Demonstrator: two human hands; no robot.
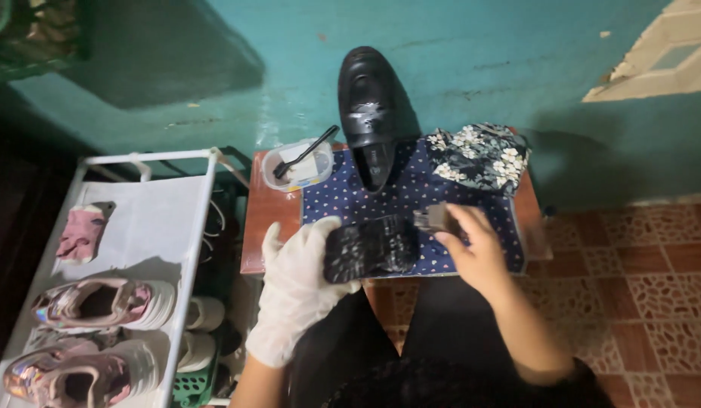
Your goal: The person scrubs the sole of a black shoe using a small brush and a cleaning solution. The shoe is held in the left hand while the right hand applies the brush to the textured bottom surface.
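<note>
1. My left hand [297,283], in a white glove, is wrapped around a black shoe [371,248] in the middle of the frame.
2. My right hand [475,249] pinches a small brush [432,219] just right of the shoe.

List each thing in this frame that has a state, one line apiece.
left hand: gloved, gripping black shoe
right hand: bare, holding brush at that shoe
second black shoe: propped against wall
plastic tub: open, small brush inside
floral cloth: crumpled
pink sneakers: shelved on rack
</note>
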